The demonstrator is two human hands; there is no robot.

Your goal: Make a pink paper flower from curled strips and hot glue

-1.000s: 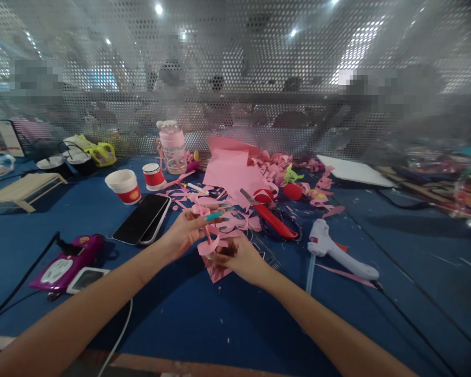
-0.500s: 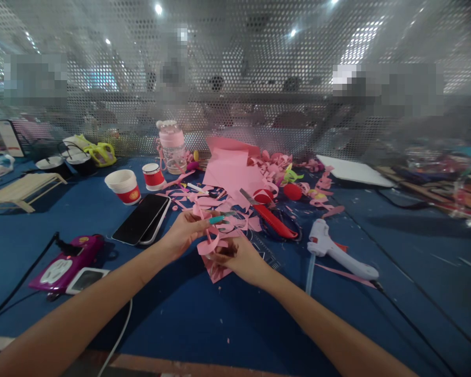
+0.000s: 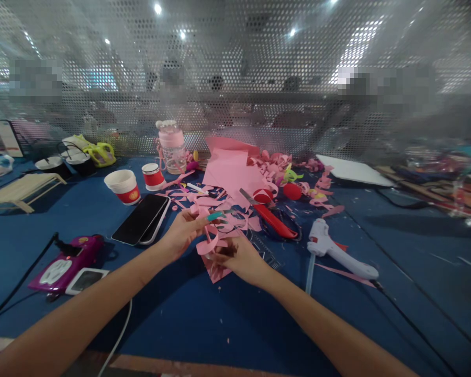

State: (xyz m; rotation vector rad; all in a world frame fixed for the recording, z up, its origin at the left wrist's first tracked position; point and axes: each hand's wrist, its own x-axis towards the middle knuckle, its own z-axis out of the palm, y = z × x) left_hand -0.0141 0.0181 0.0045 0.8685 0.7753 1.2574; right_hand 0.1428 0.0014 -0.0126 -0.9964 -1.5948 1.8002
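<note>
My left hand (image 3: 182,233) is closed on a curled pink paper strip (image 3: 209,245) in the middle of the table. Against its fingertips lies a slim teal-coloured piece (image 3: 215,215), with thin metal tips near it; I cannot make out whether the hand grips this. My right hand (image 3: 239,256) pinches the lower part of the pink paper, close beside the left. Below both hands a square pink paper piece (image 3: 215,272) hangs or lies at a slant. A red-handled cutter (image 3: 272,220) rests just beyond my right hand.
Pink scraps and a pink sheet (image 3: 231,173) lie ahead. A white glue gun (image 3: 337,251) with a cord is on the right. Leftward are phones (image 3: 141,220), paper cups (image 3: 122,186), a purple device (image 3: 66,264) and a bottle (image 3: 171,149). A perforated metal screen (image 3: 235,78) stands behind.
The teal piece and my left fingertips have shifted slightly up and left. My right hand stays nearly in place, and both hands keep hold of the pink paper.
</note>
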